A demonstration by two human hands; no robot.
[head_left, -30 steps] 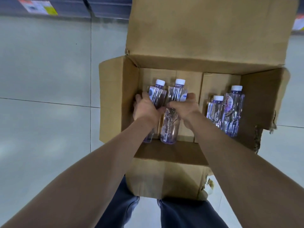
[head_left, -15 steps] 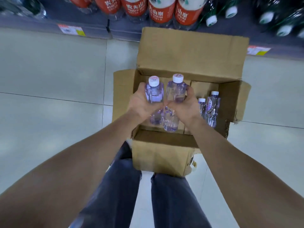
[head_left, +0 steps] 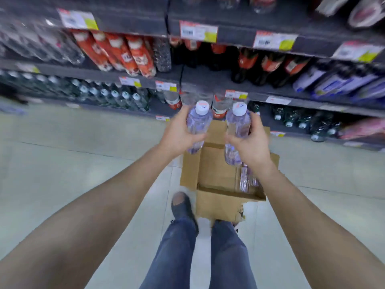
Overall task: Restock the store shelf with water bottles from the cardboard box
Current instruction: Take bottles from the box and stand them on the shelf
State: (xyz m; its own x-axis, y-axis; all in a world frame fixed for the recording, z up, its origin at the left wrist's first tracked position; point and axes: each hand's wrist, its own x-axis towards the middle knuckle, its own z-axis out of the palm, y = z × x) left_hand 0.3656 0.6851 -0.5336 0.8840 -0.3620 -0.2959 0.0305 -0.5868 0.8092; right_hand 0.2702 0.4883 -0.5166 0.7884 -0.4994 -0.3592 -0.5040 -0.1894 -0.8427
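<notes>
My left hand [head_left: 177,135] grips a clear water bottle with a white cap [head_left: 199,119], held upright above the cardboard box [head_left: 210,170]. My right hand [head_left: 253,146] grips a second, like bottle [head_left: 237,124] beside it, the two held apart. The open box stands on the floor in front of my feet; a couple of bottles [head_left: 246,180] remain at its right side. Behind the held bottles runs the store shelf [head_left: 208,82], with dark shelf boards and price tags.
The shelves carry red-labelled bottles [head_left: 125,53], dark bottles [head_left: 260,65] and small white-capped bottles [head_left: 108,94] on the bottom row. Pale floor tiles [head_left: 73,155] spread to the left and right of the box. My legs in jeans and a dark shoe [head_left: 182,207] are next to the box.
Both hands have lifted the two bottles out of the box and up, and moved them apart. The view has tilted up from the box to the shelves.
</notes>
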